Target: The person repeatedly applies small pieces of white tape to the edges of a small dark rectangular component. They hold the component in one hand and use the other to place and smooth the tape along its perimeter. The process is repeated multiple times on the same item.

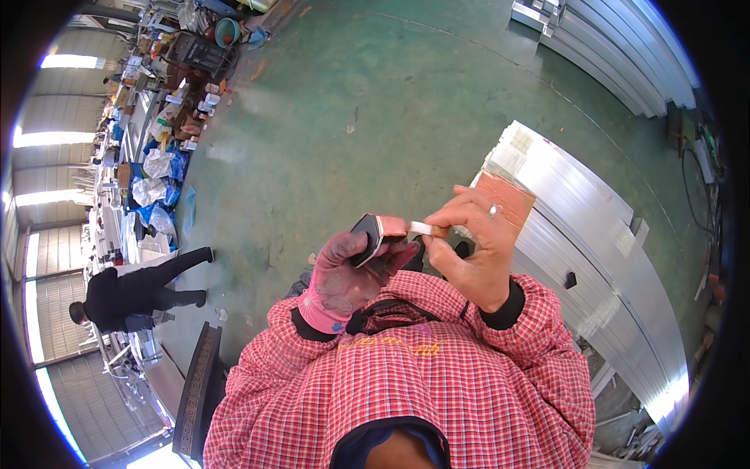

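My left hand (344, 273) wears a stained pink glove. Its fingers are wrapped round a small black block with a reddish face (380, 234), held up in front of my chest. My right hand (478, 250) is bare, with a ring on one finger. Thumb and fingertips pinch a small white-and-tan piece (424, 229), its white end pointing at the reddish face. That end is very close to the block; whether they touch I cannot tell.
To the right lie long silvery metal profiles (594, 234), with a reddish-brown board (508, 199) and a small black piece (570, 279) on them. More profiles (617, 55) are stacked far right. At left, a person in dark clothes (133, 293) stands near cluttered benches.
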